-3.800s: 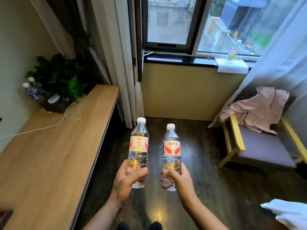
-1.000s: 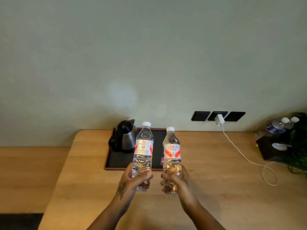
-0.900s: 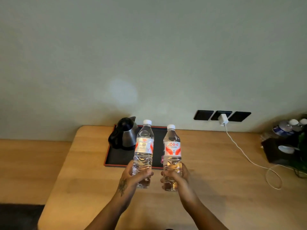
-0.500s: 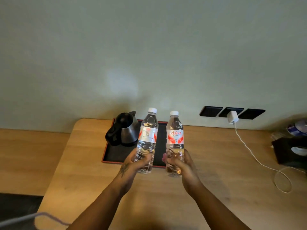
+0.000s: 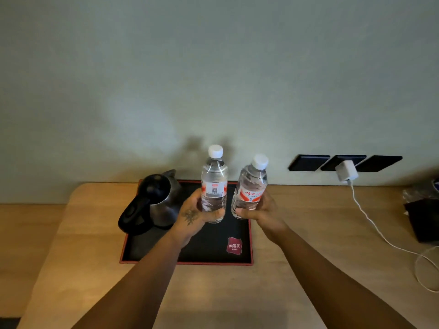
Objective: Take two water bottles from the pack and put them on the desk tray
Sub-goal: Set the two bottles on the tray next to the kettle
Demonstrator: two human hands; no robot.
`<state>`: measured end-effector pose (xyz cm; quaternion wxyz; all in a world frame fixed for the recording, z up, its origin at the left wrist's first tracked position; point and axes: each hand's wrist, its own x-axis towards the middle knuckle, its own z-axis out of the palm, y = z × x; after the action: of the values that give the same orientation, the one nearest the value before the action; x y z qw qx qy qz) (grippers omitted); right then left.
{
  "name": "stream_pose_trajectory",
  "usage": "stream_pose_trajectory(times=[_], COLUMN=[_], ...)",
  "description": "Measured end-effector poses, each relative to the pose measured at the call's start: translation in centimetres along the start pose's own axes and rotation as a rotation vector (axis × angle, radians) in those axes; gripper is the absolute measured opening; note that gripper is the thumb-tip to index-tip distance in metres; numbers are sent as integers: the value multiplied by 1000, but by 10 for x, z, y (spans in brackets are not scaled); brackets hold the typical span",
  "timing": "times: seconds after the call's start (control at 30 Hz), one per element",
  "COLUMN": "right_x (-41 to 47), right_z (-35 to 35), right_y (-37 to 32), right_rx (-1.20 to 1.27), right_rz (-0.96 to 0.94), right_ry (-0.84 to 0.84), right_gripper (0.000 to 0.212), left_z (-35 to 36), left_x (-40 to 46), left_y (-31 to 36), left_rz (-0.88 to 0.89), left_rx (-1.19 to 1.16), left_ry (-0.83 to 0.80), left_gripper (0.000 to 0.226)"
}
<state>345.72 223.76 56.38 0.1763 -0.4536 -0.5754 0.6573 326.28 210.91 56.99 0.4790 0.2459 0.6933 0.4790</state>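
Note:
Two clear water bottles with white caps and red-and-white labels are held over a black desk tray (image 5: 209, 251) with a red rim. My left hand (image 5: 193, 213) grips the left bottle (image 5: 214, 184) around its lower half and holds it upright. My right hand (image 5: 260, 211) grips the right bottle (image 5: 250, 186), which tilts to the right. Both bottle bases are over the tray's back half; whether they touch it I cannot tell. The water pack is not in view.
A black and steel kettle (image 5: 152, 201) stands on the tray's left part, close to my left hand. A white charger (image 5: 345, 172) sits in a wall socket, its cable (image 5: 370, 222) trailing over the wooden desk (image 5: 297, 269). Dark objects (image 5: 422, 219) lie at the right edge.
I turned from the window to the desk and came closer. Both hands carried the bottles forward, from over the tray's front edge to over its back half. The right bottle now tilts.

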Motion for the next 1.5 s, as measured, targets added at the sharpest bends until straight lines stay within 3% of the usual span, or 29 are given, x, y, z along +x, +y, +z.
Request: stream_pose_trajectory(times=[0.5, 0.73, 1.0, 1.1, 1.3, 1.43, 1.5], right_x=[91, 94, 101, 100, 98, 88, 78], right_z=[-5, -2, 1, 2, 2, 0, -5], right_y=[40, 54, 59, 61, 55, 36, 22], right_rx=[-215, -244, -275, -275, -297, -328, -342], right_rz=[-57, -32, -8, -15, -50, -95, -128], right_ry=[74, 136, 97, 99, 76, 76, 99], right_gripper=[87, 72, 84, 85, 89, 91, 90], left_z=[25, 26, 29, 31, 18, 11, 5], left_x=[98, 102, 102, 102, 109, 102, 91], left_y=[-46, -59, -57, -57, -74, -54, -33], left_rz=[163, 219, 210, 192, 292, 291, 307], left_rx=[44, 110, 121, 172, 387, 503, 538], left_ry=[78, 68, 108, 160, 56, 29, 6], left_gripper=[71, 71, 73, 84, 88, 98, 93])
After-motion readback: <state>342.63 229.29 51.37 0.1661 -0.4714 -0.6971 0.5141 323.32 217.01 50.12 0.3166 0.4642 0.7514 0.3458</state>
